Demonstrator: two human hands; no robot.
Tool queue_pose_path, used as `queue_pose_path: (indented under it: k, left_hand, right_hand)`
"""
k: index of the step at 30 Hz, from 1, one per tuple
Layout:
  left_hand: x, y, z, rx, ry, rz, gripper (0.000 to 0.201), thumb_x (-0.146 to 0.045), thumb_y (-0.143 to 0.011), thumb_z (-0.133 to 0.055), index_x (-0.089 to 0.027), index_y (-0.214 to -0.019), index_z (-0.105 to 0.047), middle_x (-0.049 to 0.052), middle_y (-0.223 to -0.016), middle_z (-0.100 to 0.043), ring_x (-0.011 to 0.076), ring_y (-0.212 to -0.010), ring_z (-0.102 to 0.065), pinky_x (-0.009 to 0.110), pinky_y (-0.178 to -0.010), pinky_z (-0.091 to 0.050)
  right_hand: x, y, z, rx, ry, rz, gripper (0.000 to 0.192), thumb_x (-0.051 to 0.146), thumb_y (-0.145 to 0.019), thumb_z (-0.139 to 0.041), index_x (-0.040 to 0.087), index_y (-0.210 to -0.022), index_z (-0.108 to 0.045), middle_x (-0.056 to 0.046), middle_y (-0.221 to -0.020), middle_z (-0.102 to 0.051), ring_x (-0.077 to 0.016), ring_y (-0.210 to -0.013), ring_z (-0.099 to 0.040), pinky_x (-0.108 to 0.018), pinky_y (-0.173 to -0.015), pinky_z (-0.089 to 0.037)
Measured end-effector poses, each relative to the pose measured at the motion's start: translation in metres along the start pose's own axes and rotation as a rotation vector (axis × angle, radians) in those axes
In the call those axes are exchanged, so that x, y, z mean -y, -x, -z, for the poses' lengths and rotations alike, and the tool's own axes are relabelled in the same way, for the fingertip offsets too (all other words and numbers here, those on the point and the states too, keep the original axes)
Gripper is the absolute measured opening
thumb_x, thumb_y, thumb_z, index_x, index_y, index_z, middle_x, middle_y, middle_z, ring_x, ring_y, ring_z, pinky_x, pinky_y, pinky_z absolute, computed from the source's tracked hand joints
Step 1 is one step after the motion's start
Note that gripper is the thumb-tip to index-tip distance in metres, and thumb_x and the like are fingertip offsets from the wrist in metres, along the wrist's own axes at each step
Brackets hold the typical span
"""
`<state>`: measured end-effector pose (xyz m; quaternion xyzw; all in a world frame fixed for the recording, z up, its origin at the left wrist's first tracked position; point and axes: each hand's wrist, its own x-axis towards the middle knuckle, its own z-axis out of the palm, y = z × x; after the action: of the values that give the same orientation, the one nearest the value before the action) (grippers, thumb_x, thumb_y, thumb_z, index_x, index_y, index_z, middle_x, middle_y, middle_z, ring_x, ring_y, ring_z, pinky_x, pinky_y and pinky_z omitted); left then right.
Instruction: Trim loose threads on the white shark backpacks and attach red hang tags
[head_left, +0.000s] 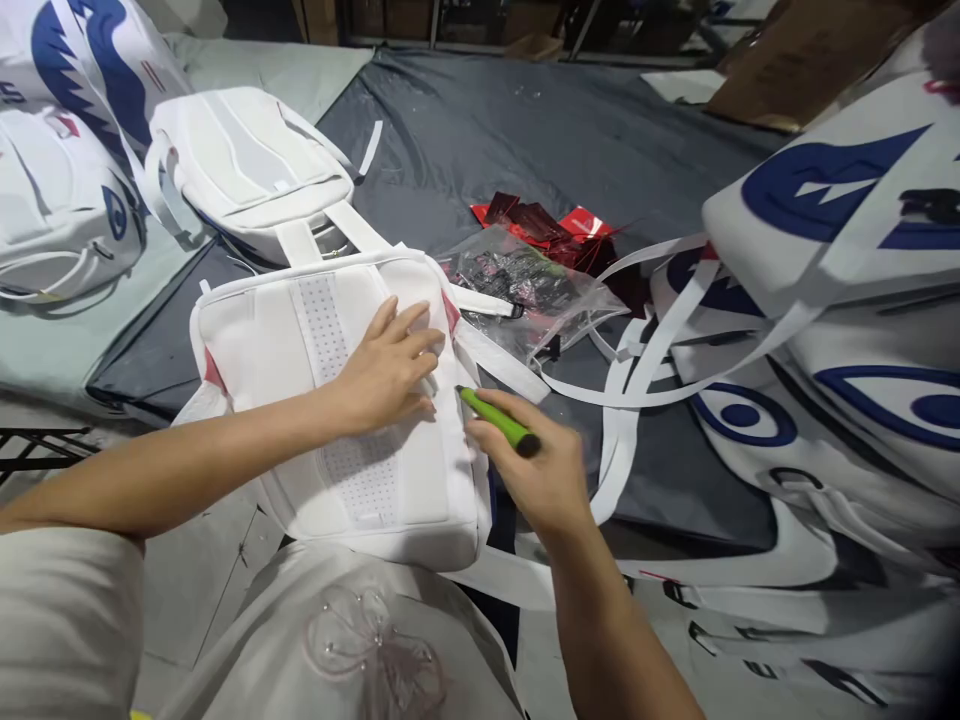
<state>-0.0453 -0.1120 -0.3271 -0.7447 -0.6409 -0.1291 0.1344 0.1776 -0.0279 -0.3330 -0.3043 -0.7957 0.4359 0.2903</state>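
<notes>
A white backpack (277, 430) lies in front of me at the table's near edge, its padded back panel facing up. My left hand (390, 370) rests on that panel with the fingers spread. In my right hand (544, 465) is a green pen-like tool (499, 420) with a black end, pinched between thumb and fingers. Its dark tip meets or nearly meets the right side edge of the backpack; I cannot tell which. White straps (502, 365) stick out from the backpack's sides.
Another white backpack (247, 150) lies just beyond. More white bags with blue patterns (750, 415) are piled at the right, their straps trailing across the dark table cover (450, 120). A clear plastic bag (547, 290) and red tags (585, 222) lie mid-table.
</notes>
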Motion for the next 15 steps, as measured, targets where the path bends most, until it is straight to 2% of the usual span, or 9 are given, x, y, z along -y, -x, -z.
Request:
queue_pose_path:
  k: [1,3,6,8,10,12,15]
  left_hand:
    - [-0.002,0.002,-0.006,-0.032,-0.014,0.016,0.036,-0.049,-0.078,-0.078,-0.018,-0.089,-0.063,0.007,-0.135,-0.061,0.0369,-0.143,-0.037,0.063,-0.124,-0.019]
    - [-0.004,0.006,-0.016,-0.108,-0.002,0.008,0.036,-0.05,-0.08,-0.076,-0.018,-0.088,-0.061,0.007,-0.134,-0.062,0.0345,-0.142,-0.04,0.061,-0.126,-0.015]
    - [-0.004,0.014,-0.027,-0.239,0.052,-0.061,0.038,-0.057,-0.086,-0.065,-0.02,-0.083,-0.059,0.005,-0.126,-0.065,0.0288,-0.14,-0.043,0.054,-0.129,-0.005]
    - [-0.004,0.018,-0.03,-0.32,0.065,-0.1,0.036,-0.054,-0.091,-0.06,-0.02,-0.082,-0.058,0.004,-0.122,-0.067,0.0259,-0.138,-0.046,0.05,-0.13,-0.001]
    - [-0.005,0.021,-0.032,-0.374,0.066,-0.107,0.03,-0.048,-0.093,-0.058,-0.02,-0.082,-0.058,0.003,-0.119,-0.068,0.024,-0.138,-0.046,0.046,-0.13,0.001]
    - [-0.007,0.023,-0.037,-0.425,0.086,-0.101,0.027,-0.046,-0.095,-0.056,-0.02,-0.084,-0.06,0.003,-0.121,-0.068,0.0234,-0.141,-0.044,0.045,-0.13,0.0]
    - [-0.008,0.024,-0.048,-0.474,0.16,-0.077,0.029,-0.049,-0.095,-0.055,-0.021,-0.088,-0.062,0.003,-0.132,-0.063,0.0257,-0.147,-0.036,0.051,-0.13,-0.005]
  right_hand:
    - [-0.002,-0.004,-0.007,0.021,-0.031,-0.002,0.035,0.049,-0.082,-0.074,0.024,-0.106,-0.072,-0.004,-0.102,-0.075,-0.0224,-0.09,-0.07,-0.034,-0.081,-0.054]
    - [-0.008,-0.012,-0.021,-0.04,-0.129,-0.037,0.029,0.043,-0.079,-0.076,0.022,-0.098,-0.07,-0.003,-0.092,-0.073,-0.0191,-0.079,-0.069,-0.031,-0.072,-0.055]
    - [-0.012,-0.016,-0.041,-0.342,-0.322,-0.129,0.03,0.045,-0.079,-0.074,0.02,-0.088,-0.06,0.003,-0.068,-0.065,-0.0123,-0.05,-0.057,-0.025,-0.048,-0.048]
    - [-0.01,-0.012,-0.053,-0.452,-0.391,-0.145,0.033,0.049,-0.081,-0.071,0.021,-0.085,-0.054,0.004,-0.063,-0.062,-0.0113,-0.045,-0.055,-0.023,-0.042,-0.047]
    - [-0.007,-0.007,-0.063,-0.467,-0.401,-0.128,0.034,0.051,-0.082,-0.069,0.022,-0.087,-0.053,0.004,-0.064,-0.062,-0.012,-0.044,-0.058,-0.024,-0.042,-0.049]
    - [-0.009,-0.003,-0.07,-0.442,-0.364,-0.091,0.033,0.051,-0.086,-0.065,0.022,-0.097,-0.056,0.003,-0.069,-0.064,-0.0129,-0.048,-0.061,-0.026,-0.047,-0.054]
    - [-0.018,0.002,-0.072,-0.372,-0.294,-0.035,0.034,0.047,-0.092,-0.059,0.024,-0.116,-0.058,-0.001,-0.088,-0.069,-0.0146,-0.061,-0.068,-0.032,-0.061,-0.06]
